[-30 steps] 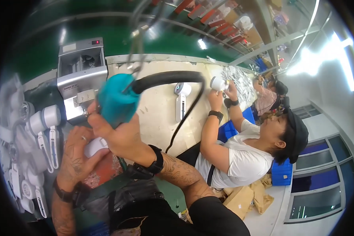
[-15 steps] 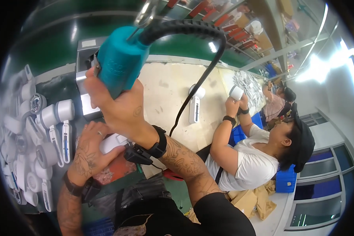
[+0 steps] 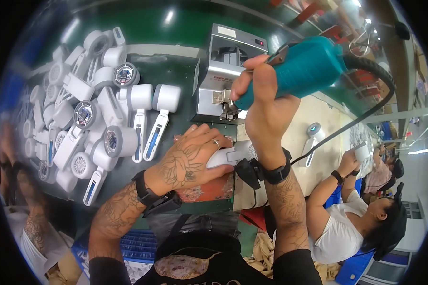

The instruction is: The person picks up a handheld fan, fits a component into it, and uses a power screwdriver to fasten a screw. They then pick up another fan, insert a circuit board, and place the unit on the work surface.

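A teal electric screwdriver (image 3: 297,66) lies tilted on its side in my right hand (image 3: 271,109), whose fingers are wrapped round its body. Its nose points left, close by the metal outlet of a silver screw feeder (image 3: 207,71); whether the bit touches it I cannot tell. My left hand (image 3: 188,154) presses down on a white handheld fan (image 3: 226,156), fingers over the handle and thumb along the near side. The fan's round grille end sticks out to the right, partly behind my right wrist. Beneath lies a worn red pad (image 3: 207,191).
White fan parts (image 3: 111,107) are heaped on the dark green bench at left, several with bare circuit boards. A black cable (image 3: 352,128) runs right from the screwdriver. One fan (image 3: 311,145) lies on the cream tabletop, near a seated co-worker (image 3: 342,228) holding a white part.
The view has swung left, bringing more of the heap and feeder in. My right hand has tipped the screwdriver from upright to sideways, nose at the feeder. My left hand still holds the fan.
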